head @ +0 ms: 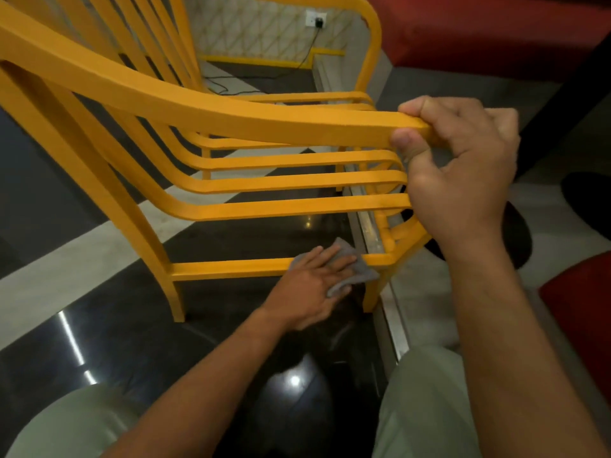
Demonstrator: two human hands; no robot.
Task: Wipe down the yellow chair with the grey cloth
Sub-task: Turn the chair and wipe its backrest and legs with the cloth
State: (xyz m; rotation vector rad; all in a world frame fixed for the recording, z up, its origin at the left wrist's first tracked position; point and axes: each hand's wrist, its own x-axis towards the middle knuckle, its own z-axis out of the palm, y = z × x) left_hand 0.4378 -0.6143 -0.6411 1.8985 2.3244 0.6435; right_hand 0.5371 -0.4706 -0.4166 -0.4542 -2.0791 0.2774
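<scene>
The yellow chair (205,120) fills the upper left and middle, seen from its side, with slatted seat and back. My right hand (459,160) is closed around the front end of the near armrest. Low down, my left hand (310,279) lies flat on the grey cloth (360,269) and presses it against the chair's lower side rail, near the front leg. Most of the cloth is hidden under my fingers.
The floor is glossy black with white stripes and glare spots. A metal floor strip (390,309) runs under the chair's front legs. Red upholstery (496,31) stands at the top right and another red piece (582,312) at the right edge. A black cable (307,57) hangs from a wall socket behind.
</scene>
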